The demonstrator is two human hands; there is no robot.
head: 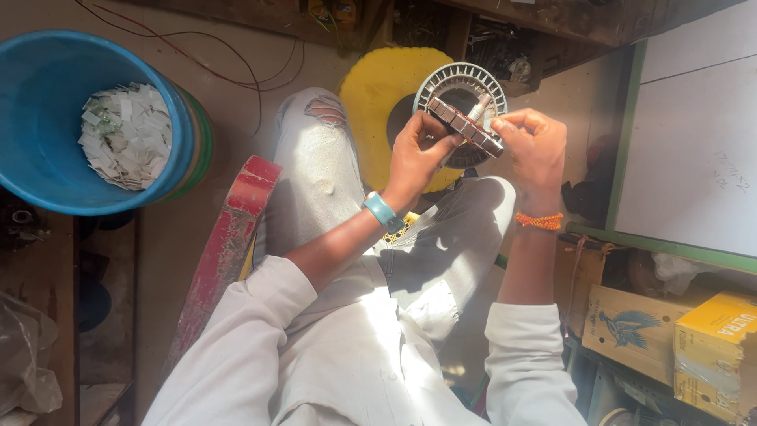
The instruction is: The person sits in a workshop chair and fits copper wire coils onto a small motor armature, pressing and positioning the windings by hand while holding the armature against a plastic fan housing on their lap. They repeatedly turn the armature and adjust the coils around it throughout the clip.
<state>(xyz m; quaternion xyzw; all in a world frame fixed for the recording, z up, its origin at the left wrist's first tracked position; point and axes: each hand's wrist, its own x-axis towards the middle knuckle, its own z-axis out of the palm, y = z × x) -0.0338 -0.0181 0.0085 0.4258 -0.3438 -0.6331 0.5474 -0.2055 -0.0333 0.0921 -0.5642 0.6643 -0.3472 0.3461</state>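
Workshop floor; ring stator (464,110): grey, slotted, round, gripped by both hands.

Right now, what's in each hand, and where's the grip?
Both hands share one thing: a round slotted metal core. The left hand grips its left rim, the right hand its right rim, fingertips pinching near the upper edge.

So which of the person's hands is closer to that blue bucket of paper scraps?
Left. The left hand grips the slotted metal ring on the side towards the blue bucket; the right hand holds the ring's far side.
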